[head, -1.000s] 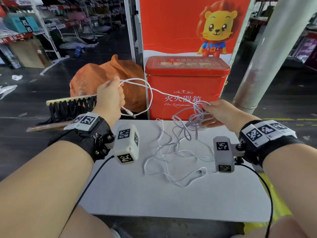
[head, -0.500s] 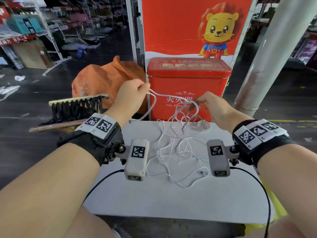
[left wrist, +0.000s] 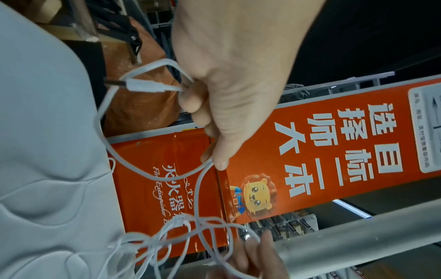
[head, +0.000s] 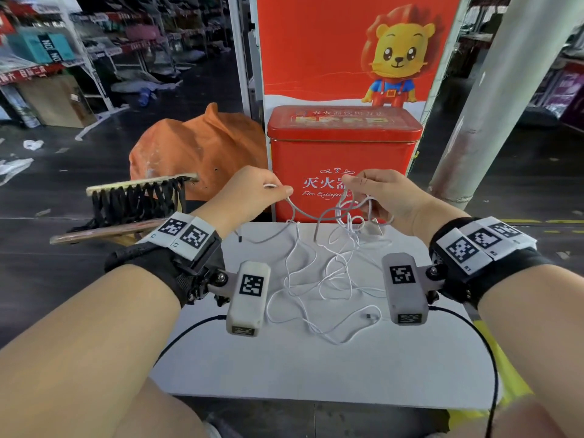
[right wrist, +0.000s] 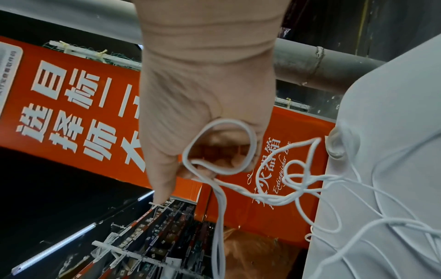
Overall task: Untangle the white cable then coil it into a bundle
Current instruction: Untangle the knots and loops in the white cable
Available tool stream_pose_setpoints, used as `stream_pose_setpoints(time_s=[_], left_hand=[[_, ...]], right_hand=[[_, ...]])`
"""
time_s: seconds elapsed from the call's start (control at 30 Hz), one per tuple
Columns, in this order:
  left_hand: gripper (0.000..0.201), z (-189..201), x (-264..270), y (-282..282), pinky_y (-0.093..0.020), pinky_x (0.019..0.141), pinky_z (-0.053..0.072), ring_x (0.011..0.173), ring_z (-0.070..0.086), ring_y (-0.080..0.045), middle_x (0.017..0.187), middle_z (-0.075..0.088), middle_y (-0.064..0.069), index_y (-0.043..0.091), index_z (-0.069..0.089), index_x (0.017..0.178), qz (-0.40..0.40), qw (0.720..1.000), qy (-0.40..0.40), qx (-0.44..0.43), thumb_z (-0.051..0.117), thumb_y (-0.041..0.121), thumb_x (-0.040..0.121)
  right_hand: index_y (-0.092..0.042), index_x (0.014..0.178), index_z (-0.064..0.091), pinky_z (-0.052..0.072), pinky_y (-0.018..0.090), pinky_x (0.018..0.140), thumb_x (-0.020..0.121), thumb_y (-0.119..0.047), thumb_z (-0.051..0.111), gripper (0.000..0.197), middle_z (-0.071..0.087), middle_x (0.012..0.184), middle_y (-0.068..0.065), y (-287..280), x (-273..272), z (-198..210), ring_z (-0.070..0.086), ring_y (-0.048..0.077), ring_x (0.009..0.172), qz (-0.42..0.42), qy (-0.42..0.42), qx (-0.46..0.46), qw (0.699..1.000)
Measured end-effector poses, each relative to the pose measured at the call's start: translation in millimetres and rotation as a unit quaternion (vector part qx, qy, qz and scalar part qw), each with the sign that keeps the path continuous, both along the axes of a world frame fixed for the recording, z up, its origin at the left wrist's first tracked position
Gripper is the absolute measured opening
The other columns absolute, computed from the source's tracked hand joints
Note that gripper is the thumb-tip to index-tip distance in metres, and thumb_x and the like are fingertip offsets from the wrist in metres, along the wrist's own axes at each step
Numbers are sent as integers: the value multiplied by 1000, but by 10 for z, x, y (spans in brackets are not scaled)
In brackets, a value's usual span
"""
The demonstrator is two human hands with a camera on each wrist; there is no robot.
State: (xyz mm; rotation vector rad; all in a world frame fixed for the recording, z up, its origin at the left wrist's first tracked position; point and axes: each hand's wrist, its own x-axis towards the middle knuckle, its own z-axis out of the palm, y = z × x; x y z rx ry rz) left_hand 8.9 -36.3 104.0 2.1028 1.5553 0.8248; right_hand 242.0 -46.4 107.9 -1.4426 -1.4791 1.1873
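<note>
A thin white cable (head: 319, 279) lies in loose tangled loops on the white table (head: 284, 374). My left hand (head: 252, 194) is raised over the table's far edge and pinches the cable near its plug end (left wrist: 145, 87); a strand (left wrist: 152, 175) sags from the fingers. To its right my right hand (head: 382, 194) curls around a small loop (right wrist: 219, 147) of the same cable. From there a knotted bunch (right wrist: 298, 188) hangs down to the table. A small connector (head: 369, 316) lies at the near side of the loops.
A red fire-extinguisher box (head: 341, 159) stands right behind the table's far edge, below a red lion poster (head: 347, 52). An orange sack (head: 196, 150) and a black-strung wooden frame (head: 139, 200) are at the left. A grey pillar (head: 493, 99) rises at the right.
My left hand has moved right and lower, toward the right hand, still pinching the cable. The right hand shifted slightly left and up, and the span of cable between the hands went slack.
</note>
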Motion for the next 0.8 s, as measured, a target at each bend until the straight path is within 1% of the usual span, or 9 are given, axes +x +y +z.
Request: stream_pose_setpoints(time_s=[0.13,0.23,0.3,0.4,0.43,0.5,0.57,0.67,0.8], left_hand=[[36,-74,60,-23,-20,60,36,75,55,-9,80,61,-3,3,69,91,-39,996,28,-72,53,36,95],[53,-68,207,-120,-19,43,25,40,29,-4,53,29,4,10,53,75,-37,987,-22,-157,40,57,93],[51,-77,298,-144,-22,47,23,45,27,-8,52,25,7,14,51,75,-63,987,0,-145,43,63,86],[42,-92,365,-155,-21,49,26,48,35,-7,48,38,8,8,53,65,-103,988,-7,-114,60,41,90],[39,-104,365,-143,-18,45,26,42,34,-3,42,39,12,10,52,62,-101,987,-31,-121,58,33,93],[39,-120,341,-123,-20,40,23,35,27,-4,39,30,12,12,44,63,-78,984,-82,-139,50,29,98],[29,-140,289,-95,-21,39,21,41,22,-10,46,24,7,11,49,79,-51,978,-126,-155,45,32,100],[27,-176,249,-72,-20,39,21,42,22,-12,46,24,7,10,57,98,-25,973,-155,-169,42,33,101],[36,-176,306,-94,-22,42,22,45,26,-14,53,29,-1,11,54,73,-30,971,-173,-160,41,29,102]], right_hand=[[-7,89,62,54,37,72,88,-26,65,20,57,80,15,-40,-62,41,54,31,68,-7,113,10,993],[-3,109,53,57,28,61,91,-15,61,23,61,97,15,-56,-157,88,69,18,71,-22,238,-14,971],[-5,103,50,56,26,59,91,-14,61,19,59,100,16,-53,-233,108,69,21,79,-35,279,-11,960],[-6,95,49,54,24,55,90,-10,61,13,57,98,16,-25,-274,111,64,28,90,-53,323,-13,945],[-6,98,51,53,23,54,89,-14,63,17,58,97,13,-4,-265,106,64,25,86,-67,280,-10,958],[-9,113,53,50,25,57,84,-28,70,38,59,101,5,98,-187,9,60,16,79,-117,35,12,992],[-15,118,50,48,28,69,80,-39,72,50,52,110,2,165,-101,-85,54,15,89,-174,-155,60,971],[-22,94,56,47,25,80,82,-39,67,23,56,92,-8,118,-71,-47,54,12,88,-132,-185,230,946],[-16,93,67,46,6,70,86,-27,67,13,66,86,-9,-68,-254,51,60,-4,74,114,-162,213,957]])
